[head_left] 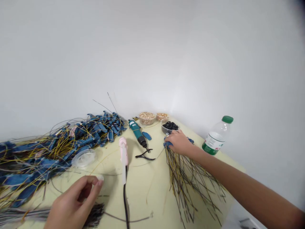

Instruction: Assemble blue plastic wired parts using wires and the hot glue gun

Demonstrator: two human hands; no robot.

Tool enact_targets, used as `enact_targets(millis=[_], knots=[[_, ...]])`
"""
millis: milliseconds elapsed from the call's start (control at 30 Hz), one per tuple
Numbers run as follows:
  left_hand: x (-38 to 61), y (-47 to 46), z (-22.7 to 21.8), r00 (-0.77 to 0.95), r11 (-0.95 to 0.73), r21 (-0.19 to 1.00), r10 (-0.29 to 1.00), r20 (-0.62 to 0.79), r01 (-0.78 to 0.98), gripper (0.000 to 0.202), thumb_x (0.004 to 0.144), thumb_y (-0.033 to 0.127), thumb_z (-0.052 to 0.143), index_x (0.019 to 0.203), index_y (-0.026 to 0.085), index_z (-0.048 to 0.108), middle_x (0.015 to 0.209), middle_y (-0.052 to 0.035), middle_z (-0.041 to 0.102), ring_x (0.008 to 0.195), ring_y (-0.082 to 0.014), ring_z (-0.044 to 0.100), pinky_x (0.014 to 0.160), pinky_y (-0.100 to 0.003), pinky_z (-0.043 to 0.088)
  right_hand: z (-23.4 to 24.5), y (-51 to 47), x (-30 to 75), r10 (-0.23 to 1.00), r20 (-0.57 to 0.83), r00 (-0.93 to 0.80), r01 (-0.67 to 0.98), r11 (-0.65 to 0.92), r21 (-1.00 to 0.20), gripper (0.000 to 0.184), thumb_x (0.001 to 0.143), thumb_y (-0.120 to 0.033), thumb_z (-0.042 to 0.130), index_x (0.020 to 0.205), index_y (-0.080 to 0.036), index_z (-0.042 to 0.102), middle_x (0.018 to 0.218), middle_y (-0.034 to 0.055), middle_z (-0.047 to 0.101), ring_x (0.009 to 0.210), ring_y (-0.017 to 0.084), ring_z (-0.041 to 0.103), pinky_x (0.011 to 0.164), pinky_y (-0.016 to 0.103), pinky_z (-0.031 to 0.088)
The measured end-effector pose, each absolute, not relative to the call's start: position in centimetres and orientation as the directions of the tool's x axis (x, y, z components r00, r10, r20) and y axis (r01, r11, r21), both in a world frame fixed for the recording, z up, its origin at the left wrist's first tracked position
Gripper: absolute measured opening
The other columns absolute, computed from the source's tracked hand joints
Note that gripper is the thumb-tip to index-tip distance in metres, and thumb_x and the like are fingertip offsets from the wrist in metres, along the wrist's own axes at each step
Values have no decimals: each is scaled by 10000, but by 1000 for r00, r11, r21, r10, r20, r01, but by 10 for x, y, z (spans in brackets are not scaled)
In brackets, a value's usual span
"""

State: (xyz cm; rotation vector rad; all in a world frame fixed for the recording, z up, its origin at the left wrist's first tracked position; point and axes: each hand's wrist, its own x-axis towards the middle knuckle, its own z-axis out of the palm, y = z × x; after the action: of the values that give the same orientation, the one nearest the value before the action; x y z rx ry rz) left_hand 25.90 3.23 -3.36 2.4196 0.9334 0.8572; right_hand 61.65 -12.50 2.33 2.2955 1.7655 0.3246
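Observation:
My right hand (179,142) reaches across the pale yellow table (140,187) and closes on the blue-tipped end of a bundle of thin dark and yellow wires (190,181) fanned toward me. My left hand (73,203) hovers low at the front left, thumb and fingers pinched together over a dark tuft of wire ends (95,214); what it pinches, if anything, is too small to name. A pink tool (124,156) with a black cord lies between the hands.
A large heap of blue-tipped wire pieces (54,149) covers the left side. A teal tool (138,133), black cutters (144,156), a clear spool (83,158), three small cups of beads (147,117) and a green-capped bottle (217,136) stand at the back and right edge.

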Motion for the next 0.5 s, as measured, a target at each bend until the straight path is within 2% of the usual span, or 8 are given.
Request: enact_targets(millis=[333, 500], knots=[[245, 29, -37, 643, -805, 454, 585, 494, 382, 284, 864, 522, 565, 895, 241, 594, 665, 50, 627, 520, -109, 571, 503, -171, 445, 22, -124, 614, 968, 40, 249, 904, -247, 350, 285, 939, -338, 615, 1181, -186, 622, 1246, 85, 627, 1097, 238, 618, 928, 472, 518], [237, 27, -42, 691, -843, 408, 527, 495, 351, 240, 881, 481, 568, 930, 247, 583, 699, 43, 643, 539, -108, 594, 505, -161, 459, 22, -124, 613, 968, 46, 247, 904, -247, 349, 285, 940, -336, 614, 1183, -186, 621, 1246, 85, 627, 1094, 237, 619, 926, 469, 520]])
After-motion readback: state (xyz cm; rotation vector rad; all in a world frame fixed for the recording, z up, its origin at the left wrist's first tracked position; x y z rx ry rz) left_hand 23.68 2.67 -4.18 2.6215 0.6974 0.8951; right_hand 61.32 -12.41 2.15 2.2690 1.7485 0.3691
